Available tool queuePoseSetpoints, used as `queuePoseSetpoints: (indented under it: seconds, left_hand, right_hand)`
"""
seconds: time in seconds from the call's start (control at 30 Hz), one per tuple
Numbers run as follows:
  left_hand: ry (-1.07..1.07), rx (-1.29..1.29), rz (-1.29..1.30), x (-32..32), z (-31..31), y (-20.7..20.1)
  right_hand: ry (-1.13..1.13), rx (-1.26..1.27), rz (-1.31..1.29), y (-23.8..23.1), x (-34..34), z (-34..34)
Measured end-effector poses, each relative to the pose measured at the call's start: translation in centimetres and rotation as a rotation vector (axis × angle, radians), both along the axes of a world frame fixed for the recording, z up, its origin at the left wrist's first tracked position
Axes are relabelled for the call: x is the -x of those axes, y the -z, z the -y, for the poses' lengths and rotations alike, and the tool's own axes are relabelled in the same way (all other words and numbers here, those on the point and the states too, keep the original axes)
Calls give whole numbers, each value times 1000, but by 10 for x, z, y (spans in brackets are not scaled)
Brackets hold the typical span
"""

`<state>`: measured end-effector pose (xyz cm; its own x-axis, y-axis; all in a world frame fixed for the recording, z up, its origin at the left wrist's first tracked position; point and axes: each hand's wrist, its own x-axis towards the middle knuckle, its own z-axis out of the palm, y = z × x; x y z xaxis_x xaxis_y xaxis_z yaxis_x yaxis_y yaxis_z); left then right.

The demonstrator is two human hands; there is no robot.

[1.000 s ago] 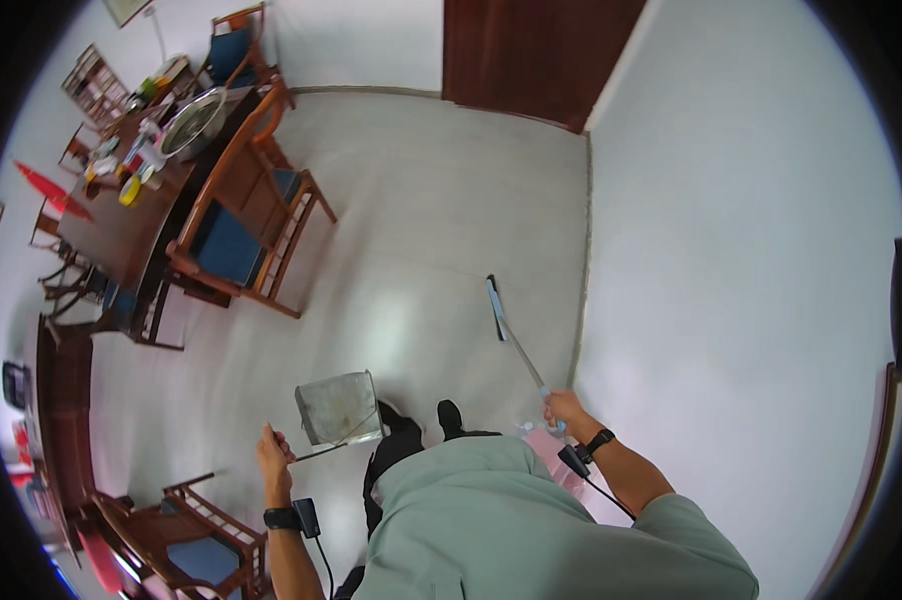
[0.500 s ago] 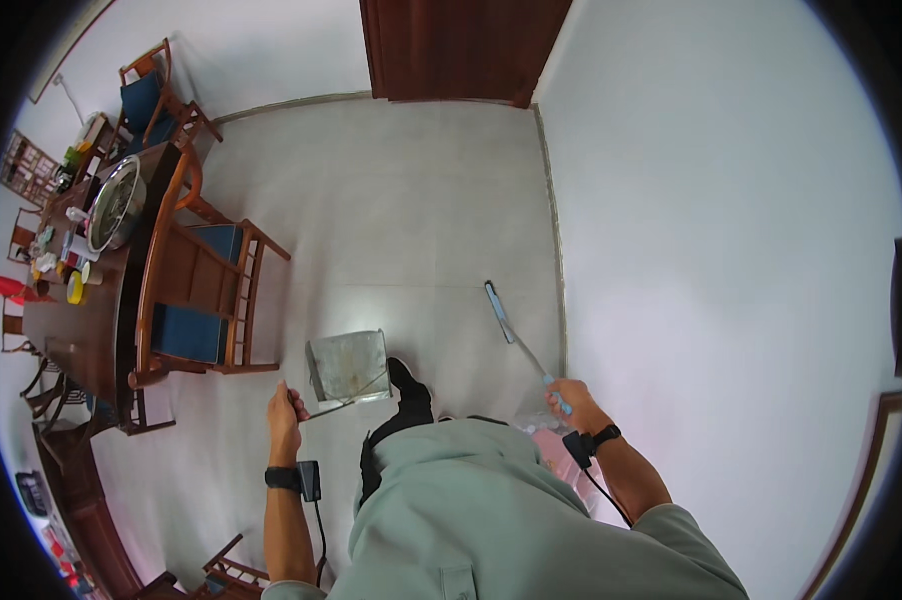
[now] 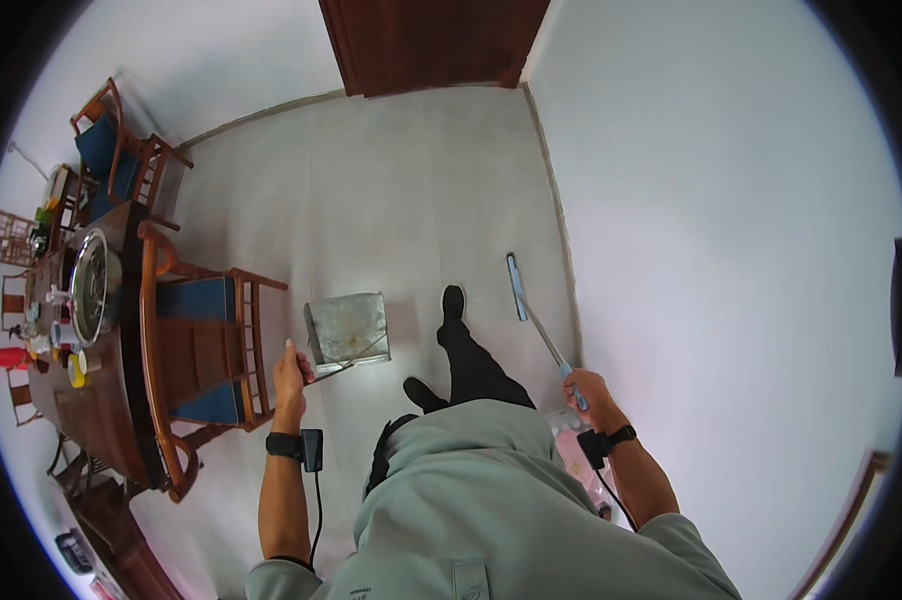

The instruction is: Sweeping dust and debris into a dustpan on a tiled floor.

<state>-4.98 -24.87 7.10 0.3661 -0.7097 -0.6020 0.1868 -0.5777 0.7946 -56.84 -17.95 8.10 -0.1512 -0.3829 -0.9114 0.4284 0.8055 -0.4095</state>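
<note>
My left hand [image 3: 290,380] is closed round the thin rod handle of a square metal dustpan [image 3: 346,325]. The pan hangs level above or rests on the floor ahead of me; which one, I cannot tell. My right hand [image 3: 593,396] grips the light-blue grip of a floor squeegee [image 3: 548,338] with a grey shaft and a narrow blue bar as its head. That head lies at the floor near the right wall, forward of my hand. Both wrists wear black bands with small boxes and cables.
My black shoe [image 3: 454,303] is stretched forward between pan and squeegee. To the left stand a wooden chair [image 3: 196,345] with blue cushions and a dark table [image 3: 111,410] bearing a metal basin [image 3: 93,285]. A white wall [image 3: 711,250] runs along the right; a brown door [image 3: 431,45] is ahead.
I have stepped forward, one leg now stretched out ahead. Dustpan and squeegee travel forward with me, both still in my hands. The table and chairs have shifted in view.
</note>
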Motion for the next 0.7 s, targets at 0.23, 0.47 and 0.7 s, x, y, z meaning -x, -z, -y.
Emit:
queuePoseSetpoints:
  seconds: [0.23,0.47,0.7]
  left_hand:
    - [-38,8,50,-23,93,1]
    - [-103,70,153,-26,166,-23]
    - [-199,72,182,-27,221,-7]
  right_hand:
    - [-79,8,-4,-11,-2,118]
    - [-154,27,70,-44,-4,252]
    - [-347,191,186,-46,-31,367]
